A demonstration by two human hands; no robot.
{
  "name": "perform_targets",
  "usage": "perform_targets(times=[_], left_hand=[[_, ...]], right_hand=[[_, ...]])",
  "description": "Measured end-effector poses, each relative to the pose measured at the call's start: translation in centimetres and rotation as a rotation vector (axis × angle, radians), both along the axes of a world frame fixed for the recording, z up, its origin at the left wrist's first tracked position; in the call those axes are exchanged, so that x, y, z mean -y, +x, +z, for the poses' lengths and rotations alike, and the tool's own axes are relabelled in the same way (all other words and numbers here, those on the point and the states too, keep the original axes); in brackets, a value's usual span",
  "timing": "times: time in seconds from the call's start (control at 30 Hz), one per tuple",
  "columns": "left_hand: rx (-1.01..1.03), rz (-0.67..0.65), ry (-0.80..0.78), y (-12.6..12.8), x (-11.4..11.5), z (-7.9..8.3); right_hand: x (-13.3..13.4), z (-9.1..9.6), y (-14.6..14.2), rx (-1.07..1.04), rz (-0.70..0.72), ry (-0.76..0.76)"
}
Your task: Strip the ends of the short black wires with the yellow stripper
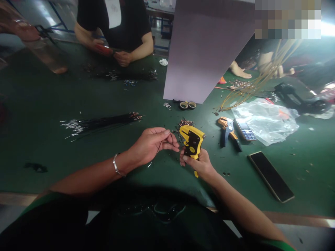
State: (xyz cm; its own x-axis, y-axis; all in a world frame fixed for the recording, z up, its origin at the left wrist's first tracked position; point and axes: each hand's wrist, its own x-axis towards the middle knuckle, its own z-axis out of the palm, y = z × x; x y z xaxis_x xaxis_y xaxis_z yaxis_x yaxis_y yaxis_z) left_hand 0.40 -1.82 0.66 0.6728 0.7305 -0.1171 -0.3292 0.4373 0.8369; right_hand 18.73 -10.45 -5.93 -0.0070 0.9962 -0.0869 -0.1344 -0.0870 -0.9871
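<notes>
My right hand (199,163) is wrapped round the handles of a yellow and black wire stripper (193,141), its jaws tilted up and to the left. Close beside it, my left hand (156,143) pinches a thin dark wire (160,144) between thumb and fingers. Whether the wire's far tip touches the stripper is hard to make out. Behind the tool lies a small pile of cut wire bits (185,122). To the left, a bundle of black wires (107,122) lies on the green table (78,157), with pale ends on one side and coppery ends on the other.
An orange and blue stripper (228,131), a keypad phone (245,129), a smartphone (271,177) and a clear plastic bag (269,118) lie at right. Tape rolls (187,105) sit before an upright grey panel (206,48). A co-worker's hands (123,57) are across the table.
</notes>
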Motion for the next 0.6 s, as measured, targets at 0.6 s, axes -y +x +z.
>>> perform_targets(times=[0.6], left_hand=[[-0.008,-0.013,0.000,-0.06,-0.20,-0.25]], right_hand=[[0.25,-0.06,-0.11,0.116,-0.008,-0.024]])
